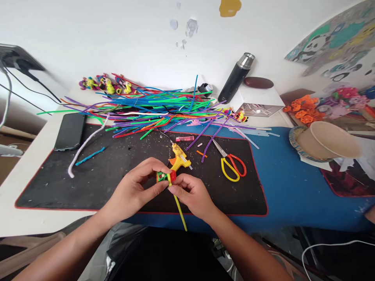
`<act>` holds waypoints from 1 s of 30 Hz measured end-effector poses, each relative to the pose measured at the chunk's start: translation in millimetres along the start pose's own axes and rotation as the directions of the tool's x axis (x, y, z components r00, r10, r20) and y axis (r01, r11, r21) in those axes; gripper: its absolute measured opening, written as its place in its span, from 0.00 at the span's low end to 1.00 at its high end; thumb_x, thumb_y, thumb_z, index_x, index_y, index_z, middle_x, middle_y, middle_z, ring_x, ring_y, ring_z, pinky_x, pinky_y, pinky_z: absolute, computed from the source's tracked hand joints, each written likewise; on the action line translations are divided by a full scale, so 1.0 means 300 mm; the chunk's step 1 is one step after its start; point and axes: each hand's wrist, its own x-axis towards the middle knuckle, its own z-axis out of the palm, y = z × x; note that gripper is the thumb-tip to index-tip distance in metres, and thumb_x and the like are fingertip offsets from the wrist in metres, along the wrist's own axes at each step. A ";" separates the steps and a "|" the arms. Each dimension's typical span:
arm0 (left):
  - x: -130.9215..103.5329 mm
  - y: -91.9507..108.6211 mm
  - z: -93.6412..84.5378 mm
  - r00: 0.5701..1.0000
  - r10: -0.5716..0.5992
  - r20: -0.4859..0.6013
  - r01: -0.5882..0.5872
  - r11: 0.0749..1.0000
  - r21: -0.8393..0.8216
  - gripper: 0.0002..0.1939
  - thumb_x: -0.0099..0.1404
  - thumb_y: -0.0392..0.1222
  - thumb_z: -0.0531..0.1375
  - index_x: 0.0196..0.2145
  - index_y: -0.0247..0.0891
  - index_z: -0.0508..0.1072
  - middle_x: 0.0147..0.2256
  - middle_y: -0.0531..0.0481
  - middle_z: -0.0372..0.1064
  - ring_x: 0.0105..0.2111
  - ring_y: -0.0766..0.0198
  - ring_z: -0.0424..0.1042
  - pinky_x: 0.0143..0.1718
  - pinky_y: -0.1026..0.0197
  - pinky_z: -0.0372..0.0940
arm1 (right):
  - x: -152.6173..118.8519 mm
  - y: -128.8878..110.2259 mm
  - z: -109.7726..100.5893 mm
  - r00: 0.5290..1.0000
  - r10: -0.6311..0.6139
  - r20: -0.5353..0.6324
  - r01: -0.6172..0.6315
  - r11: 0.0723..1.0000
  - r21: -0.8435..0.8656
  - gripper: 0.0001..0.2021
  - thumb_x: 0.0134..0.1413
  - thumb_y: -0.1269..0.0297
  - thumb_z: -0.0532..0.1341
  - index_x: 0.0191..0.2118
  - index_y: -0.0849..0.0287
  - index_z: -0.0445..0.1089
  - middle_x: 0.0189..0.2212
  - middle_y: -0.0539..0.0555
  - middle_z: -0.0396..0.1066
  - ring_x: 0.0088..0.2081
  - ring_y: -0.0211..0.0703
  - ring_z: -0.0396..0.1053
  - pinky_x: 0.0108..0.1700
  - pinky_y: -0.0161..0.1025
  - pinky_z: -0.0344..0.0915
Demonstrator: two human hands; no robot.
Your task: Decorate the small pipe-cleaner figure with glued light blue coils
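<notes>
Between thumb and fingers, my left hand (137, 183) grips a small green and red figure (162, 176) over the front of the black mat. A yellow pipe cleaner (180, 212) passes around the figure near its red end, and its long tail hangs down toward me. My right hand (191, 193) pinches that pipe cleaner close against the figure. Just beyond my fingers lies a yellow glue gun (180, 155), its nozzle pointing away. Scissors (231, 163) with one yellow and one red handle rest to the right.
Behind the mat (96, 183) spreads a heap of coloured pipe cleaners (152, 107). Finished small figures (108, 84) stand at the back left. A phone (70, 132) lies at left. A black thermos (236, 78) stands by a white box (260, 99); paper bowls (331, 140) sit at right.
</notes>
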 end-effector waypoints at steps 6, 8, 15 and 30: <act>0.004 -0.002 -0.005 1.000 -0.003 -0.021 0.004 0.997 0.082 0.08 0.73 0.42 0.65 0.49 0.45 0.80 0.45 0.46 0.74 0.46 0.57 0.74 0.47 0.58 0.70 | -0.002 -0.010 0.002 1.000 0.016 -0.003 -0.016 1.000 -0.016 0.19 0.55 0.47 0.73 0.32 0.57 0.72 0.23 0.45 0.63 0.25 0.36 0.58 0.27 0.35 0.54; 0.004 -0.002 -0.005 0.999 -0.009 -0.030 0.012 0.997 0.079 0.08 0.73 0.43 0.65 0.49 0.45 0.80 0.45 0.46 0.73 0.45 0.57 0.74 0.46 0.59 0.70 | -0.003 -0.010 0.000 1.000 0.014 -0.001 -0.014 1.000 -0.025 0.18 0.56 0.47 0.73 0.32 0.57 0.72 0.23 0.46 0.64 0.25 0.35 0.57 0.27 0.35 0.53; 0.005 0.000 0.004 0.998 -0.022 -0.067 0.022 1.000 -0.004 0.08 0.71 0.46 0.67 0.47 0.44 0.82 0.44 0.45 0.75 0.43 0.57 0.75 0.43 0.59 0.72 | -0.003 -0.006 -0.005 1.000 0.000 -0.004 0.000 0.999 -0.036 0.19 0.57 0.46 0.71 0.32 0.57 0.72 0.23 0.45 0.62 0.25 0.35 0.55 0.26 0.35 0.52; 0.018 -0.026 0.000 0.996 -0.042 -0.083 0.041 0.999 -0.008 0.08 0.71 0.44 0.68 0.47 0.44 0.82 0.44 0.47 0.74 0.43 0.58 0.75 0.45 0.60 0.71 | -0.008 -0.005 -0.019 1.000 -0.002 -0.028 0.001 1.000 -0.019 0.17 0.59 0.47 0.71 0.33 0.57 0.74 0.20 0.44 0.59 0.23 0.36 0.55 0.25 0.35 0.52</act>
